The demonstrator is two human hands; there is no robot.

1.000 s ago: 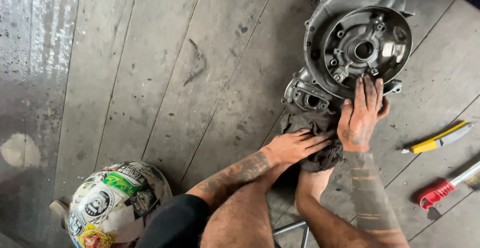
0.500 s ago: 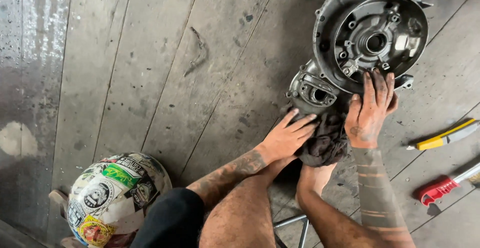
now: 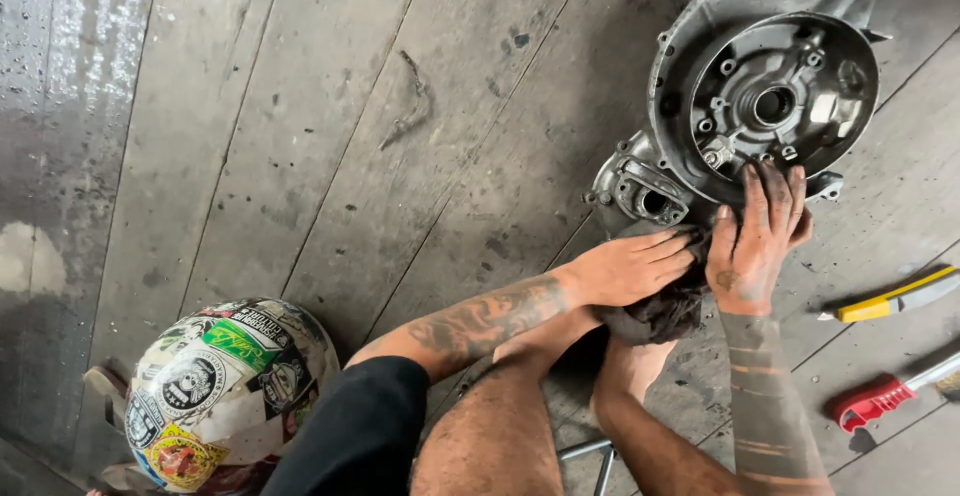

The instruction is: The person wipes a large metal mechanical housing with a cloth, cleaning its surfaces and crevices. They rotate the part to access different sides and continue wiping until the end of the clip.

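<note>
At the far left, low in the head view, a helmet (image 3: 225, 391) plastered with stickers sits on the grey wooden plank floor (image 3: 300, 136), near the person's knee in a black short leg. Moving right, the tattooed left forearm reaches across the bare legs, and the left hand (image 3: 630, 268) lies palm down with its fingers stretched out flat and close together, pressing on a dark rag (image 3: 655, 314) that is bunched beneath and just below it. The rag touches the lower edge of a grey metal engine case (image 3: 760, 96), which lies on the planks at the upper right with its round open recess facing up and a smaller cast housing jutting from its lower left side. The right hand (image 3: 755, 246), grimy and tattooed at the wrist, rests on the lower rim of that round recess, fingers extended and slightly spread, holding nothing; its heel sits against the rag beside the left fingertips. Farther right, well apart from the hands, a yellow-handled tool (image 3: 890, 301) lies on the floor, and below it a red-handled tool (image 3: 885, 396).
</note>
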